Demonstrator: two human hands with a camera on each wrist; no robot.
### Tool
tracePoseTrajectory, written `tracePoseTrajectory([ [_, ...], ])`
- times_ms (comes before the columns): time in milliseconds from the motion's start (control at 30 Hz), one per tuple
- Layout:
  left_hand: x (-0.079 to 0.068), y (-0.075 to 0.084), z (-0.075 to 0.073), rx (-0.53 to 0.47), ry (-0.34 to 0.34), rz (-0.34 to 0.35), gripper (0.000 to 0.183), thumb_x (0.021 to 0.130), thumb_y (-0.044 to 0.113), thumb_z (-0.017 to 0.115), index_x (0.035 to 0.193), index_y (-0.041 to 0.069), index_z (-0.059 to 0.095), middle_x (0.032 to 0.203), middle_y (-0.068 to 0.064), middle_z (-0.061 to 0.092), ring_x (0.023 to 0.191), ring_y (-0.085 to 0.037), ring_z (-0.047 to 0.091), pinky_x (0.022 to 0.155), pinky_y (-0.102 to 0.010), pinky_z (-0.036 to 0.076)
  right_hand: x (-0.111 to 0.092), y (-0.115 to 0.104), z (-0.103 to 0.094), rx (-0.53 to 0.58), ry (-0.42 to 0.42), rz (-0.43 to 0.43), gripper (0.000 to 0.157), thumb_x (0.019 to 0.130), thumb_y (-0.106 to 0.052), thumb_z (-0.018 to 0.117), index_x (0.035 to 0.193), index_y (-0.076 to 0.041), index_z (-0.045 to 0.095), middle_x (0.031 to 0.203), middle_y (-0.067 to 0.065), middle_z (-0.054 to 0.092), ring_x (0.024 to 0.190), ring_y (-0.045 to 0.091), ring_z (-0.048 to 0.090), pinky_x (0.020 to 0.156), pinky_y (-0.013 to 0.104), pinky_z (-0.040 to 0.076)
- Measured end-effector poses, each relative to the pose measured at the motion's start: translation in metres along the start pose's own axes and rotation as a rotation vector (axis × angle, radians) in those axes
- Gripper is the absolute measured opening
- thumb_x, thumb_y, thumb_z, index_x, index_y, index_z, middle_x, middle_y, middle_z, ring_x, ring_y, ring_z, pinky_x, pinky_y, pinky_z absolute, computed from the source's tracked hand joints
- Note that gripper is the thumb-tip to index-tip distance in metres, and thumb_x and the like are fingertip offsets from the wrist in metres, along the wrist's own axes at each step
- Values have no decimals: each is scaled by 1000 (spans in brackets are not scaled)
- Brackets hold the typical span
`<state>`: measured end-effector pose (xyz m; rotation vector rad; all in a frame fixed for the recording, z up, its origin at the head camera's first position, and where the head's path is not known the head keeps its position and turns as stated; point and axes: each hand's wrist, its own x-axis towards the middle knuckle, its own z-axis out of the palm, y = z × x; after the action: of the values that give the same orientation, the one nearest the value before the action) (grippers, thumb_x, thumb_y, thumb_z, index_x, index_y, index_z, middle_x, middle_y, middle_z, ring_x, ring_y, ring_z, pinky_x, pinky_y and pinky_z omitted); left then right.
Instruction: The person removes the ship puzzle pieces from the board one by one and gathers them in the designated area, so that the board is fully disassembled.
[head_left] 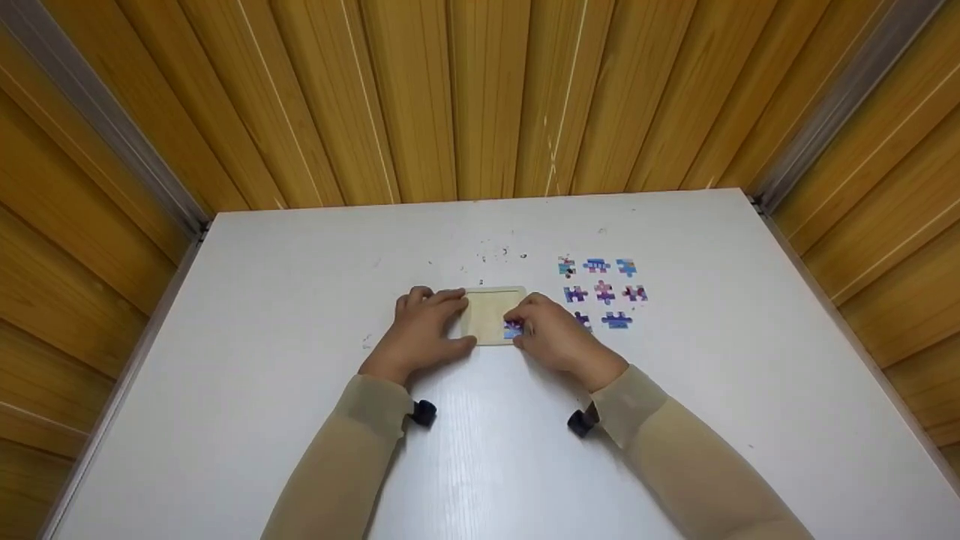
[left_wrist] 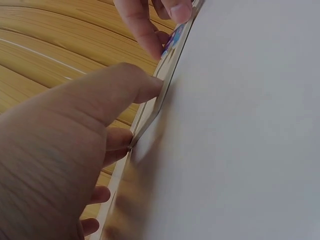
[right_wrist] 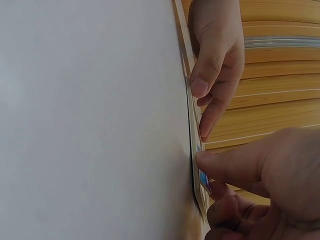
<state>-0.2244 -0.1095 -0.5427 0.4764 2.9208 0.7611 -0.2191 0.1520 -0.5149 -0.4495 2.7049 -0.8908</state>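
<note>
A shallow, pale wooden puzzle tray [head_left: 486, 316] lies flat on the white table. My left hand [head_left: 424, 330] holds its left side, thumb at the lower corner and fingers at the upper one. With my right hand [head_left: 559, 337] I pinch a blue and purple jigsaw piece [head_left: 512, 330] at the tray's lower right corner. The left wrist view shows the left thumb [left_wrist: 147, 89] on the tray's rim. From the right wrist view, the piece [right_wrist: 203, 180] appears slightly tilted between thumb and fingers; whether it lies fully flat I cannot tell.
Several loose jigsaw pieces [head_left: 604, 291] lie in rough rows right of the tray; one piece [head_left: 582, 321] is partly hidden by my right hand. Small dark specks [head_left: 504, 252] dot the table [head_left: 300, 300] behind the tray. A wood-grain panel wall [head_left: 480, 105] stands along the back.
</note>
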Motion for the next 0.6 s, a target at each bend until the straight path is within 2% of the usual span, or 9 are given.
tracePoseTrajectory([
  [300,1,1,0,21,-4,10,78,96,57,77,163,20,63,176,7,54,157,-37,42,133,-60,31,0,2,0,46,-20,21,36,105,-11,78,141,-15,77,146,8,65,139,31,65,125,55,51],
  [600,0,1,-1,5,-4,24,77,97,55,79,163,17,63,176,4,54,157,-37,42,133,-60,28,0,4,0,23,-24,6,38,104,-11,79,142,-15,78,144,9,67,137,32,66,124,55,51],
])
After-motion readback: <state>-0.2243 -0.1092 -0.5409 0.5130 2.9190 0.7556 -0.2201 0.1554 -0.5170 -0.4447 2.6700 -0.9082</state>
